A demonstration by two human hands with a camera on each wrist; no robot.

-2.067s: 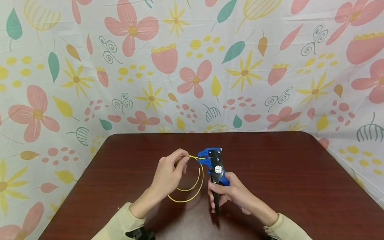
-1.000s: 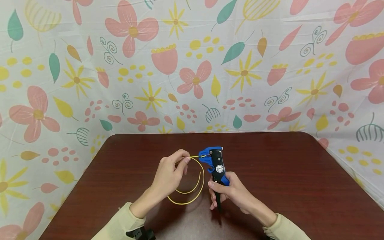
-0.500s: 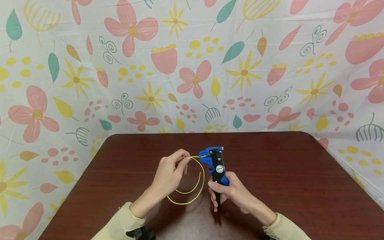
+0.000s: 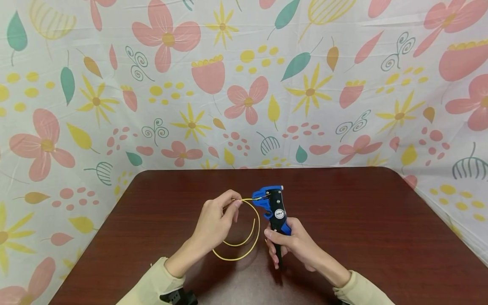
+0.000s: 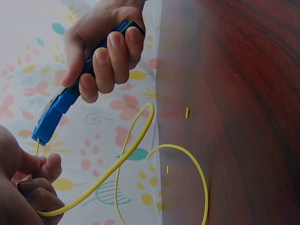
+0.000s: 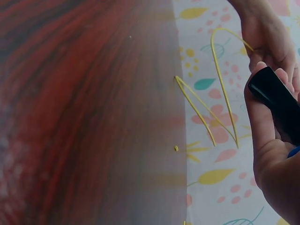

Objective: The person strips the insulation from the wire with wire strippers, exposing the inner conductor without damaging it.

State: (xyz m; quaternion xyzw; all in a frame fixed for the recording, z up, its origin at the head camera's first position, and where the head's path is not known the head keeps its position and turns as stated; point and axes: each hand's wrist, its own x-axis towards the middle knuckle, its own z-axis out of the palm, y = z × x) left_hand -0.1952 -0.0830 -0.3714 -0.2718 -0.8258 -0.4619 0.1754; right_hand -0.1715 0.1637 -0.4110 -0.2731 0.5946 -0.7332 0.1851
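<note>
**Trainee:** Two hands are in the middle of the head view. What does each of mine hold?

**Instructor:** Your left hand (image 4: 215, 222) pinches a yellow wire (image 4: 244, 248) between thumb and forefinger, just left of centre. Your right hand (image 4: 295, 245) wraps its fingers (image 5: 115, 58) round the black handles of a blue wire stripper (image 4: 272, 207), which stands nearly upright at centre frame with its head at the top.

**Trainee:** Where does the wire run?

**Instructor:** One end leaves your left fingertips and reaches the left side of the stripper's blue head. The rest curves down in a loop between your two hands, low over the table (image 4: 362, 220). The free end curls back up inside the loop.

**Trainee:** Is the wire end clamped in the head?

**Instructor:** You cannot tell from these views; the tip meets the head, but the contact is too small to read.

**Trainee:** What else lies near the work?

**Instructor:** In the left wrist view, two short yellow scraps (image 5: 186, 112) lie on the dark red-brown table, centre right of the frame. A flowered cloth (image 4: 244, 84) fills the upper half of the head view.
</note>
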